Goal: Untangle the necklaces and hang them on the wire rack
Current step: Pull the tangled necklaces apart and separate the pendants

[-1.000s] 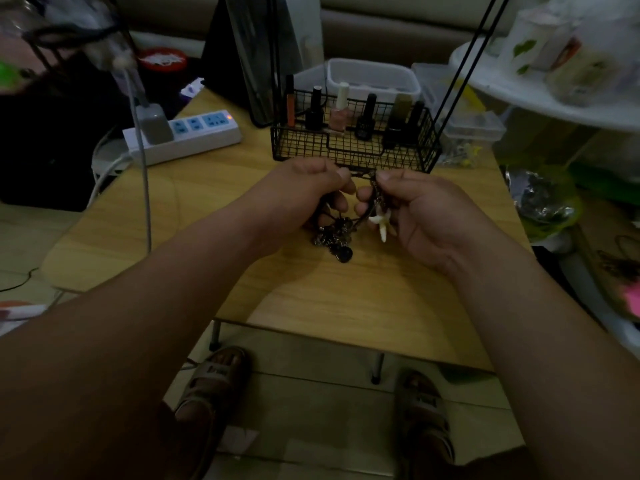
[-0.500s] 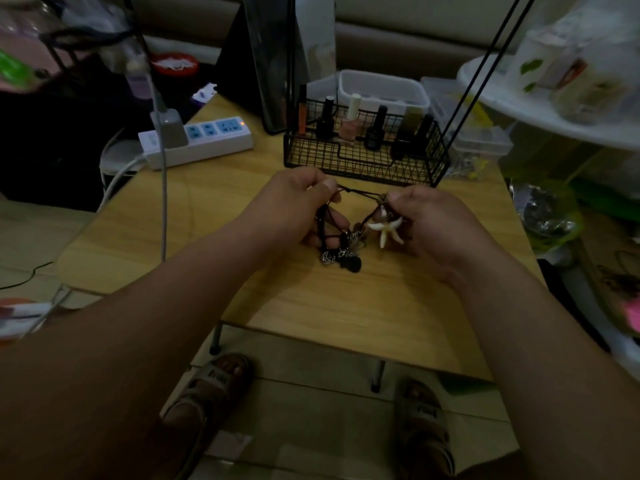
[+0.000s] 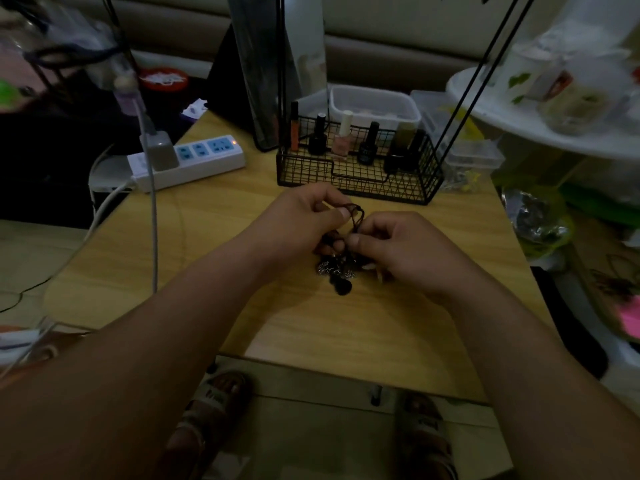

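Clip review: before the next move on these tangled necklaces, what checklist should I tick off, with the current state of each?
1. Left hand grip on the cords: ok, thumb and finger pinch them.
2. Right hand grip: ok, pinching the same cords right beside it.
3. Necklaces separated: not ok, the pendants hang in one clump.
4. Pendants clear of the table: cannot tell, too dark.
5. Wire rack reachable: ok, standing just behind the hands.
6. Free hanging spot on the rack: cannot tell, its top is out of frame.
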A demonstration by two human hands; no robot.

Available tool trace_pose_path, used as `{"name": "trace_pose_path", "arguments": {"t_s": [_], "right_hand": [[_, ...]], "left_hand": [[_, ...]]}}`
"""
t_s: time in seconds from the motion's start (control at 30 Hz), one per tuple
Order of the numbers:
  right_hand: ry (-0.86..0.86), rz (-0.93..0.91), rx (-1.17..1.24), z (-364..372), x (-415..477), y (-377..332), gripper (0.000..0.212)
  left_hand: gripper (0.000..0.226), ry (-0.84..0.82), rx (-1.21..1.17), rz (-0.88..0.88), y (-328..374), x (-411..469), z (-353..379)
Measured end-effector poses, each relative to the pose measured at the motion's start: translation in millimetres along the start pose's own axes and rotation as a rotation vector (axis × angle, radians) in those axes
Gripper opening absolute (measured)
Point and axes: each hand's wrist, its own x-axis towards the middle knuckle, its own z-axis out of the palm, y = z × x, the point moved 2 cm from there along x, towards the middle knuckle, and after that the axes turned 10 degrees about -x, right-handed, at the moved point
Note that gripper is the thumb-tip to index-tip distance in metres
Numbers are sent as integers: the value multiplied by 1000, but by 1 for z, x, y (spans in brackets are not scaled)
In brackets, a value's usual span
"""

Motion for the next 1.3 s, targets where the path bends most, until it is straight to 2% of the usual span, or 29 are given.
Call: {"name": "trace_pose_path", "arguments": {"t_s": [0.1, 0.2, 0.27, 0.37, 0.5, 0.57, 0.63, 0.73, 0.87, 0.93, 1.03, 1.13, 1.23, 1.3], "right_hand": [[62, 29, 53, -1, -2, 1, 21], [91, 128, 178, -6, -4, 2, 25], [99, 176, 217, -8, -6, 1, 29], [121, 182, 263, -9, -7, 0, 32], [154, 129, 174, -6, -7, -2, 35], [129, 84, 151, -3, -5, -5, 28], [62, 44, 134, -1, -5, -9, 20], [14, -7, 62, 4, -8, -10, 15], [35, -64, -8, 10, -12, -10, 8], [68, -40, -31, 11, -12, -12, 7], [101, 13, -7, 7, -11, -12, 15], [115, 88, 181, 5, -8, -9, 16], [87, 155, 524, 5, -4, -8, 15], [97, 178, 658, 4, -1, -8, 12]], "left_hand": [[7, 27, 48, 2, -1, 0, 1], [7, 117, 413, 66, -6, 1, -1], [6, 149, 542, 99, -7, 0, -1], [9, 139, 476, 107, -8, 0, 0], [22, 66, 180, 16, -5, -1, 0], [26, 14, 33, -30, -6, -2, 3], [22, 3, -16, -32, -9, -1, 6], [11, 35, -5, -12, -13, 2, 9], [19, 18, -14, 12, -12, 0, 10], [20, 66, 96, 69, -11, -1, 9], [17, 159, 381, 182, -9, -2, 5], [15, 168, 529, 193, -12, -2, 2], [10, 144, 561, 172, -14, -1, 2], [2, 144, 572, 166, -12, -1, 2]]}}
